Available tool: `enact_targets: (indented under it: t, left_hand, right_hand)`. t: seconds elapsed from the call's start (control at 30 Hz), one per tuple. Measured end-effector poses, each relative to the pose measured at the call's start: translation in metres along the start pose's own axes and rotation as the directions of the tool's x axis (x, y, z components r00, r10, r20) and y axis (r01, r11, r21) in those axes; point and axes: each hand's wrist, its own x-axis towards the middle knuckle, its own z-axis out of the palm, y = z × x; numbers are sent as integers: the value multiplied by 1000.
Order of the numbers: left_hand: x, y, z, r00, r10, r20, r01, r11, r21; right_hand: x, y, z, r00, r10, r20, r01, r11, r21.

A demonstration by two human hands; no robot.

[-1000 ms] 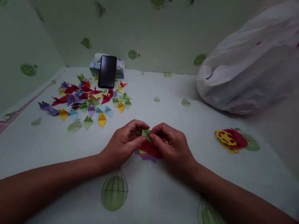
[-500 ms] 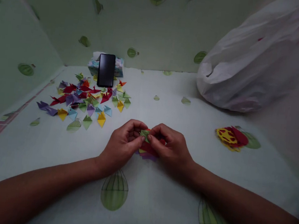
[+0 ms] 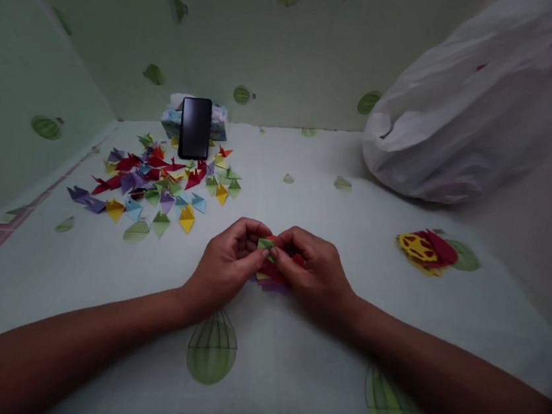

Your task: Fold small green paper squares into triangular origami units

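Note:
Between my two hands is a small folded piece of green paper (image 3: 266,244). My left hand (image 3: 233,258) pinches its left side between thumb and fingers. On its right side my right hand (image 3: 312,264) does the same, thumb toward me. Just beneath lie several sheets of coloured paper (image 3: 273,284), red, yellow and purple, partly covered by my hands. Over to the left, a pile of small folded paper cranes (image 3: 152,179) in many colours is spread on the white patterned surface (image 3: 285,215).
Behind the cranes a black phone (image 3: 195,128) leans against a tissue box (image 3: 220,123). A big white plastic bag (image 3: 430,118) fills the back right. Yellow and red paper cut-outs (image 3: 418,247) lie at the right. A green wall (image 3: 216,34) with balloon pictures closes the back.
Both hands keep their pinch on the green paper with hardly any movement. The whole view has shifted very slightly.

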Motion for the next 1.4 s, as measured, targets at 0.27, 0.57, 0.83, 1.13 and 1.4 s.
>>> enact_targets:
  t: [0.27,0.57,0.83,1.13,1.4]
  left_hand:
    - [2,1,-1,998,-24,-65,24,1000,-5]
    - [6,-1,-2,989,-112,-99,104,991,-83]
    - [7,-2,-3,973,-198,-114,173,964,-202]
    - [9,-1,-3,918,-395,-30,348,840,-416]
    - [6,1,-1,930,-368,-19,327,850,-413]
  right_hand:
    - [0,0,-1,997,48,58,-54,994,95]
    - [3,4,-2,987,129,91,-144,972,187]
    - [3,7,-1,975,-219,-48,218,976,-15]
    - [9,13,-6,865,-501,21,481,815,-323]
    - [8,9,-7,890,-455,-28,427,855,-296]
